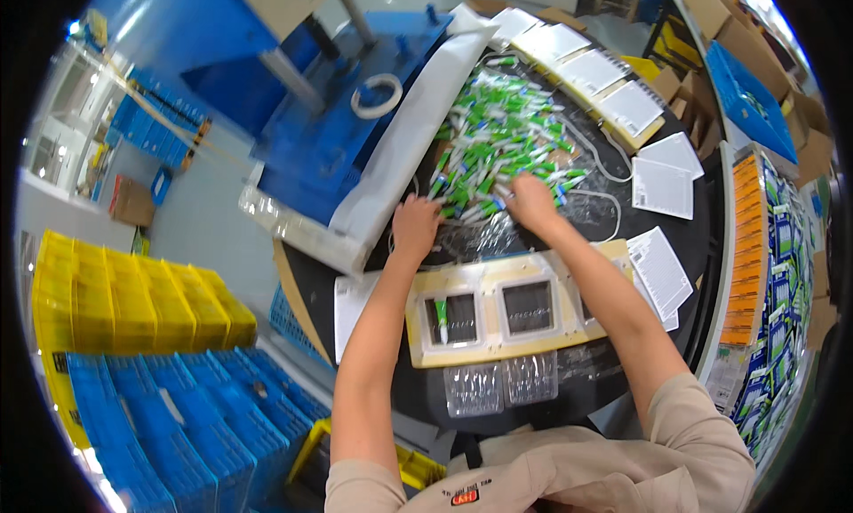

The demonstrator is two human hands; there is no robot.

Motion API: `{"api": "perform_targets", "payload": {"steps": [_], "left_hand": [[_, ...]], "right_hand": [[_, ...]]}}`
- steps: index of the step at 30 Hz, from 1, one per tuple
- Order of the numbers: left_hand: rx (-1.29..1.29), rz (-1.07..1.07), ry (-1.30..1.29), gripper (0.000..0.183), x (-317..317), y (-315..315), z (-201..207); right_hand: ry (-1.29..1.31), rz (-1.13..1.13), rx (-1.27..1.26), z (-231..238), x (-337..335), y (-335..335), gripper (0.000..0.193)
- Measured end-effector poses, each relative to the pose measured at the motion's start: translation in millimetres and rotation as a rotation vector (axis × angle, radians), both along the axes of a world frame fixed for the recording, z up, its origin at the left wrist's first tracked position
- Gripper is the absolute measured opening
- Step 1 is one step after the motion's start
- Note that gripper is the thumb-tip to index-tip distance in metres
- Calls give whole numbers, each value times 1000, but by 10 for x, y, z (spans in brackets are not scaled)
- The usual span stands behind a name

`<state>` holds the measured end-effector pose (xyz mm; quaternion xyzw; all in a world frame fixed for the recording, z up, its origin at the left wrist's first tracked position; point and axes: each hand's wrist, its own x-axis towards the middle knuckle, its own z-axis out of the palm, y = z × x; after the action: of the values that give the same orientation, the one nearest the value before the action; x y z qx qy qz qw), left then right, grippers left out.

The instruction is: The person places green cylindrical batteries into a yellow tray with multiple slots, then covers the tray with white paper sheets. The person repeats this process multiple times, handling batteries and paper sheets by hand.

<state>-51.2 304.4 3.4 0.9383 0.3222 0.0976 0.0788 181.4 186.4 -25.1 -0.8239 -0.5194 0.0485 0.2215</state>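
A large pile of small green-and-white tubes covers the far middle of the black table. At the pile's near left edge is my left hand, its fingers curled in among the tubes; what they grip is hidden. My right hand reaches into the near side of the pile, with its fingers closed on a tube. Closer to me lies a yellow frame with clear-rimmed square openings. A single green tube rests in its left opening, while the middle opening holds no tube.
Clear plastic blister trays lie just nearer than the frame. White printed cards are spread at the right. A blue press stands at the far left, beyond stacked yellow crates and blue crates. Packed goods line the right side.
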Motion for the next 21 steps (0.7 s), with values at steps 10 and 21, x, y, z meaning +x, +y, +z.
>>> {"api": "perform_targets", "payload": {"steps": [10, 21], "left_hand": [[-13, 371, -590, 25, -1241, -1707, 315], [296, 354, -371, 30, -1189, -2106, -95]], "right_hand": [[332, 525, 512, 723, -1413, -1333, 22], [73, 589, 417, 289, -1962, -1350, 33]]}}
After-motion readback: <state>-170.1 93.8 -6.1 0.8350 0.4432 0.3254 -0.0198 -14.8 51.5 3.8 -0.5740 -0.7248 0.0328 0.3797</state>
